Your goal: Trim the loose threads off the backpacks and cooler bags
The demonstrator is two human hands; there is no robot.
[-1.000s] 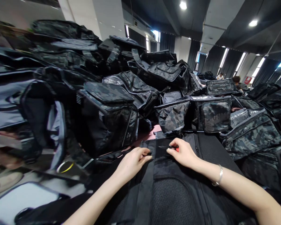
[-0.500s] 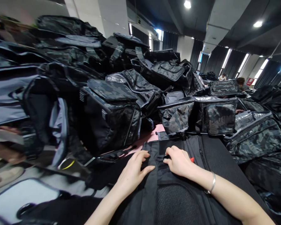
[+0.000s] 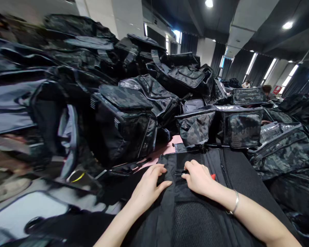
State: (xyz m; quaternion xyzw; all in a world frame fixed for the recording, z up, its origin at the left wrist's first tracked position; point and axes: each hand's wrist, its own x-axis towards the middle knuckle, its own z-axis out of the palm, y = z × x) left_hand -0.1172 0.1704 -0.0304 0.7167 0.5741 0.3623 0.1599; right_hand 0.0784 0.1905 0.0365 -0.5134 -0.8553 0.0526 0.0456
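A black bag (image 3: 195,219) with a mesh panel lies flat in front of me. My left hand (image 3: 149,187) rests on its black strap near the top edge, fingers curled and pressing the fabric down. My right hand (image 3: 199,178) is closed around a small tool with a red handle (image 3: 213,176), its dark tip at the bag's webbing between my hands. A silver bracelet (image 3: 234,203) circles my right wrist.
Stacks of dark camouflage bags (image 3: 123,120) crowd the left and far side; more bags (image 3: 280,147) sit to the right. A strip of pink table surface (image 3: 167,149) shows beyond the black bag. People work far back right.
Both hands shifted slightly toward me on the bag, and my left fingers moved from pinching the strap to pressing on it. The view drifted a little.
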